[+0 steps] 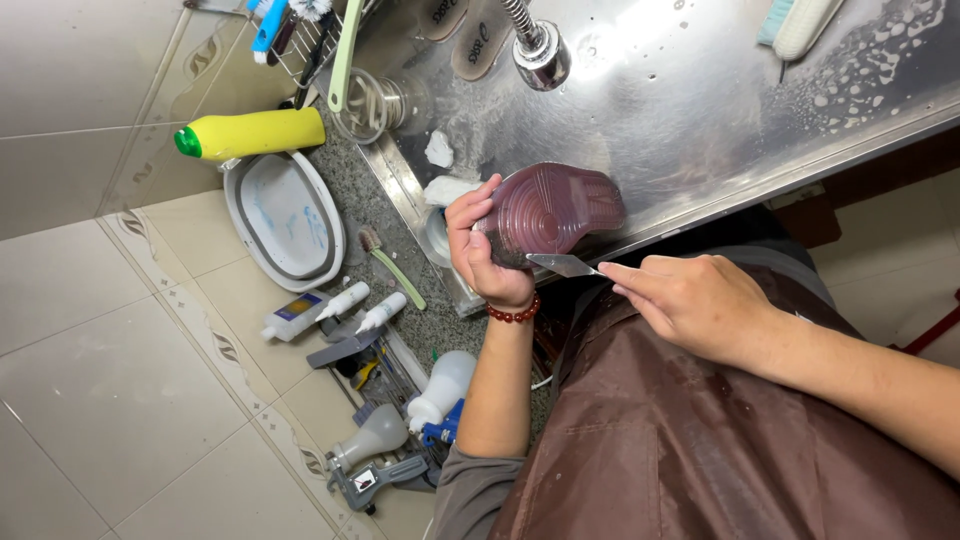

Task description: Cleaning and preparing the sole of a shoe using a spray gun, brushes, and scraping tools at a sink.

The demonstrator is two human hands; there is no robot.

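We find the left hand (482, 250) clamped round the heel end of a dark red shoe (555, 208), sole turned up toward us, held over the near rim of the steel sink (700, 120). The shoe's long axis runs from that hand out over the basin. The right hand (690, 300) pinches a thin metal blade (562, 264), whose tip touches the sole's near edge; this hand lies just beside the shoe, on our body side. Open room: the basin beyond. The table (350, 190) past the left hand is crowded with a toothbrush (392, 267) and bottles.
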